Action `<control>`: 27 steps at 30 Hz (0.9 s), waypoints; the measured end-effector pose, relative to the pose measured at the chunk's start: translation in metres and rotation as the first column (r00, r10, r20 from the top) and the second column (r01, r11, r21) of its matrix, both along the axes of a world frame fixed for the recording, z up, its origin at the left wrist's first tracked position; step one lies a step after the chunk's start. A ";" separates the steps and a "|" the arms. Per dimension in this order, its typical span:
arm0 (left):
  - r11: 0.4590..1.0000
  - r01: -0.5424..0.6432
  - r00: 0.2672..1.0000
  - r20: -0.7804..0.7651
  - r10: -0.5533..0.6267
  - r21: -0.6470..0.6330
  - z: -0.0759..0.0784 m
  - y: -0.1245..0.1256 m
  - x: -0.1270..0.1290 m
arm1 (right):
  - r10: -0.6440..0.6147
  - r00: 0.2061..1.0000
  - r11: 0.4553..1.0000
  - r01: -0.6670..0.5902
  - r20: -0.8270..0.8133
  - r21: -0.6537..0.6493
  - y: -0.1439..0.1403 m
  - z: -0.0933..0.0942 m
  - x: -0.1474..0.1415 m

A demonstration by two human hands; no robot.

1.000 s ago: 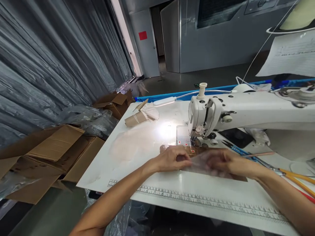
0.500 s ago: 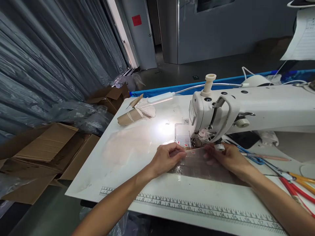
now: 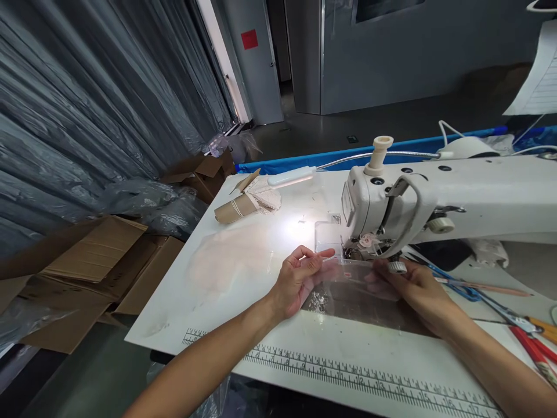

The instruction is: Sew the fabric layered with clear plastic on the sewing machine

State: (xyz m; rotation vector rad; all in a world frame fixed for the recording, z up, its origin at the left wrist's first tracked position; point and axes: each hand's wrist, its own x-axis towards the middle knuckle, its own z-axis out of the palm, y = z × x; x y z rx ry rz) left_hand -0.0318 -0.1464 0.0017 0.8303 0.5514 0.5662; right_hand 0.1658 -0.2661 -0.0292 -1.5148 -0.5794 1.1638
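A sheer brown piece of fabric [image 3: 348, 296] lies in front of the white sewing machine [image 3: 383, 191], its far edge close to the needle area. My left hand [image 3: 300, 276] grips the left end of that edge between thumb and fingers, with part of the hand showing through the sheer material. Behind the presser-side knob [image 3: 397, 267], my right hand [image 3: 411, 287] pinches the right end of the edge; its fingertips are partly hidden. A small red mark [image 3: 347, 274] shows on the fabric between both hands.
Scissors with blue handles [image 3: 467, 290] and tools with red and orange handles lie to the right. A brown paper roll tied with string [image 3: 237, 208] rests at the back left. A printed ruler [image 3: 322, 370] runs along the front edge. Open cardboard boxes [image 3: 87, 249] stand left of the table.
My left hand has turned and lifted slightly, its fingers now under the fabric's edge. My right hand still pinches the right end. The view has shifted slightly to the left.
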 end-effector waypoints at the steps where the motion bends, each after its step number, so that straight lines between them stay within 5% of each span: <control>1: 1.000 -0.008 1.000 -0.003 0.008 -0.003 -0.001 0.000 0.000 | -0.013 1.000 1.000 0.013 0.007 0.014 0.001 0.000 -0.001; 7: 0.998 -0.021 0.998 -0.062 0.025 0.056 -0.003 0.001 0.002 | 0.052 0.978 0.998 -0.058 0.204 0.028 0.003 0.005 -0.007; 11: 0.977 0.157 0.972 -0.197 -0.127 0.147 0.007 -0.012 -0.012 | 0.350 0.912 0.933 -0.361 0.215 0.012 -0.025 0.019 -0.011; 15: 0.845 0.509 0.830 -0.353 -0.432 0.161 0.019 -0.036 -0.037 | 0.673 0.739 0.734 -0.671 -0.027 -0.105 -0.063 0.036 -0.006; 17: 0.763 0.603 0.761 -0.455 -0.463 0.233 0.021 -0.042 -0.042 | 0.680 0.734 0.727 -0.672 0.010 -0.138 -0.066 0.039 0.003; 19: 0.650 0.620 0.750 -0.575 -0.327 0.439 0.018 -0.038 -0.038 | 0.572 0.801 0.820 -0.552 0.178 -0.151 -0.055 0.035 0.012; 21: 0.424 0.581 0.787 -0.612 -0.074 0.695 0.012 -0.025 -0.025 | 0.396 0.820 0.917 -0.376 0.414 -0.132 -0.035 0.027 0.019; 24: 0.027 0.539 0.816 -0.530 0.231 0.842 0.002 0.004 0.001 | 0.188 0.586 0.981 -0.148 0.788 -0.124 -0.005 0.016 0.024; 27: -0.163 0.540 0.814 -0.462 0.352 0.826 -0.005 0.035 0.025 | 0.123 0.430 0.992 -0.049 0.894 -0.113 0.008 0.012 0.024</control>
